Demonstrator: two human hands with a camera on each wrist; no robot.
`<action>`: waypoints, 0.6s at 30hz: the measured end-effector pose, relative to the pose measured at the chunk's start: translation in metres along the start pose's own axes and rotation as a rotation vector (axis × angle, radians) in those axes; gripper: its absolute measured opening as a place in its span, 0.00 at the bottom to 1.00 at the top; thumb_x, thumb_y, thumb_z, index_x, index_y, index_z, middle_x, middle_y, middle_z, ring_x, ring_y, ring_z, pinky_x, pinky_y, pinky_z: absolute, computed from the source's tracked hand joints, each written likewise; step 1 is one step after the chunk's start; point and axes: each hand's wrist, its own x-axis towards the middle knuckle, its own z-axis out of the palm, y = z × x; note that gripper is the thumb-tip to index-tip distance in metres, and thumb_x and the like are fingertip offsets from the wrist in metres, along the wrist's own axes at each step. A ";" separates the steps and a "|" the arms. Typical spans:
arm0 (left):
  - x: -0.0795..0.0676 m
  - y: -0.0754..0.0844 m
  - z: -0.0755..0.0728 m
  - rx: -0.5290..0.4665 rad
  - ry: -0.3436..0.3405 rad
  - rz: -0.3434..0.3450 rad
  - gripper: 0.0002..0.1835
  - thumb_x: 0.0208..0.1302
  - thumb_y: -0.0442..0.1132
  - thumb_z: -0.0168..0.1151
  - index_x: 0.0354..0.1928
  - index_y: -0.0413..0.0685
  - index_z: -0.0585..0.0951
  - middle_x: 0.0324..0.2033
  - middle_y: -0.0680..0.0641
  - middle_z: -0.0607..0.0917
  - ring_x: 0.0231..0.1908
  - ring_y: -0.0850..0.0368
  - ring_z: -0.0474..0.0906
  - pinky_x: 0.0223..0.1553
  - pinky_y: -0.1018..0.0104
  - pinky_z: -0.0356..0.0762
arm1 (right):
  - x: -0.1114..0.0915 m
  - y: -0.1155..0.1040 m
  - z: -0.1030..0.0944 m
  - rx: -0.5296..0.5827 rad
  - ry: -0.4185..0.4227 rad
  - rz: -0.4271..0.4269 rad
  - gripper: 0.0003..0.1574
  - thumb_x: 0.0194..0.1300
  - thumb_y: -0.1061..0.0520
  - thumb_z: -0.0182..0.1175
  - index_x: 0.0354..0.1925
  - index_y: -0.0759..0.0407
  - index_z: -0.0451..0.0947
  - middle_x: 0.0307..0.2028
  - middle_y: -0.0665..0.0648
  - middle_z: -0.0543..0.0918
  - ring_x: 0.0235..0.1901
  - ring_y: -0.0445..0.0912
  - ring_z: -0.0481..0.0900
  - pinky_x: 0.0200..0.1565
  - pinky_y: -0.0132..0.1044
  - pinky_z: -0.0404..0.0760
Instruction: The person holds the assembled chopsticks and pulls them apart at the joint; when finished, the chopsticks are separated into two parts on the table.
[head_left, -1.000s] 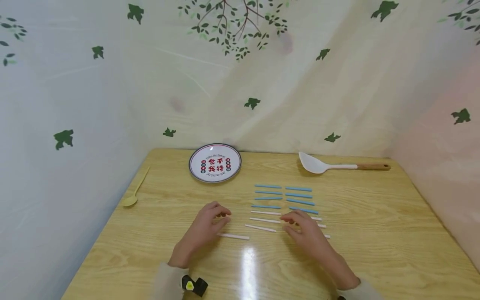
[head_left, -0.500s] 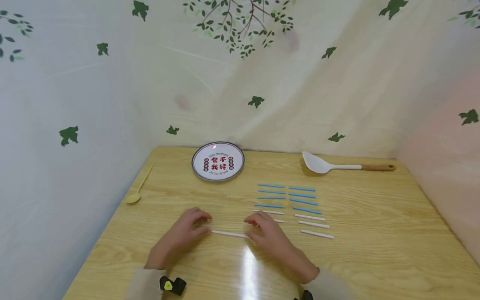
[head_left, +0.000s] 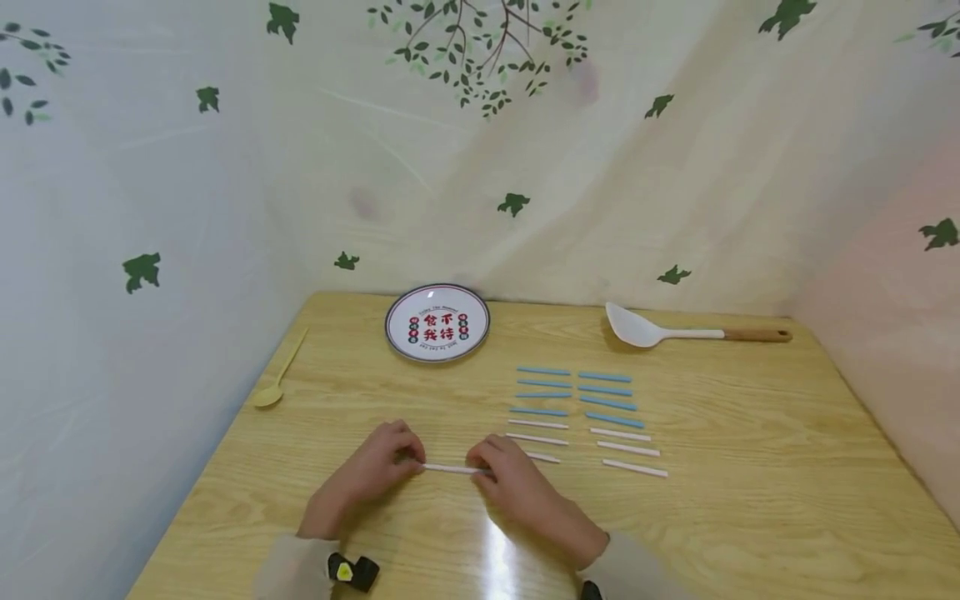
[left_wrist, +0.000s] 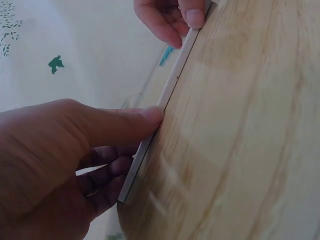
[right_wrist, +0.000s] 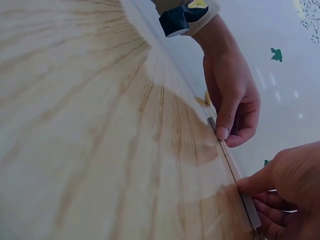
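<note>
- Fingers of our left hand (head_left: 367, 475) curl round one end of a white stick (head_left: 450, 469), thumb pressed on it; our right hand (head_left: 510, 482) pinches the other end.
- We see the stick lying flat on the wooden table (head_left: 750, 517), spanning the gap between both hands.
- Just right of our right hand lie rows of white sticks (head_left: 628, 448) and blue sticks (head_left: 604, 390).
- Farther back sit a plate (head_left: 437, 323), a white spatula (head_left: 675, 332) and a yellow spoon (head_left: 276, 382).

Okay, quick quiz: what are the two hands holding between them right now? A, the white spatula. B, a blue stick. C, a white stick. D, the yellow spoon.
C: the left hand and right hand each pinch an end of one white stick on the table.
</note>
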 end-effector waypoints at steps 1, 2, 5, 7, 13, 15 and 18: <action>0.000 0.000 0.000 0.005 0.003 0.009 0.04 0.54 0.36 0.69 0.29 0.52 0.82 0.28 0.57 0.77 0.34 0.62 0.70 0.40 0.65 0.68 | 0.000 0.000 0.001 0.002 -0.001 0.002 0.07 0.61 0.61 0.63 0.40 0.56 0.80 0.36 0.49 0.78 0.38 0.41 0.73 0.43 0.34 0.76; 0.001 0.001 0.001 0.004 0.001 0.008 0.04 0.54 0.35 0.69 0.29 0.52 0.82 0.28 0.57 0.77 0.33 0.62 0.70 0.39 0.66 0.68 | 0.000 -0.001 0.001 0.003 -0.003 0.002 0.07 0.61 0.62 0.63 0.39 0.56 0.80 0.35 0.49 0.78 0.38 0.41 0.73 0.42 0.34 0.76; 0.001 0.003 0.000 0.004 -0.022 -0.020 0.04 0.56 0.35 0.68 0.28 0.51 0.82 0.28 0.57 0.76 0.34 0.63 0.70 0.39 0.66 0.69 | -0.001 -0.001 0.001 -0.005 -0.013 0.004 0.06 0.62 0.63 0.61 0.38 0.55 0.81 0.34 0.48 0.78 0.37 0.40 0.73 0.41 0.33 0.75; 0.002 0.006 -0.001 -0.006 -0.042 -0.053 0.04 0.57 0.35 0.68 0.28 0.52 0.81 0.28 0.58 0.76 0.34 0.64 0.70 0.40 0.66 0.71 | -0.001 -0.001 0.000 -0.008 -0.015 0.008 0.06 0.62 0.62 0.61 0.38 0.54 0.81 0.34 0.48 0.78 0.36 0.40 0.72 0.40 0.32 0.75; 0.008 0.019 -0.009 -0.092 -0.123 -0.113 0.03 0.61 0.34 0.64 0.32 0.51 0.80 0.29 0.58 0.79 0.33 0.65 0.73 0.38 0.68 0.75 | -0.002 -0.002 -0.010 -0.025 0.069 -0.057 0.05 0.62 0.63 0.61 0.36 0.54 0.82 0.33 0.48 0.79 0.37 0.41 0.74 0.41 0.33 0.76; 0.012 0.025 -0.012 -0.102 -0.150 -0.086 0.01 0.63 0.35 0.62 0.35 0.49 0.81 0.31 0.57 0.80 0.34 0.66 0.74 0.39 0.68 0.76 | -0.002 -0.002 -0.016 -0.043 0.090 -0.096 0.05 0.63 0.63 0.61 0.36 0.55 0.82 0.33 0.49 0.80 0.37 0.41 0.75 0.41 0.33 0.76; 0.017 0.034 -0.015 -0.099 -0.162 -0.026 0.03 0.65 0.36 0.61 0.37 0.46 0.82 0.32 0.55 0.82 0.34 0.65 0.76 0.39 0.68 0.77 | -0.002 -0.001 -0.025 -0.048 0.088 -0.124 0.05 0.63 0.63 0.61 0.37 0.55 0.82 0.34 0.49 0.80 0.38 0.41 0.75 0.41 0.32 0.76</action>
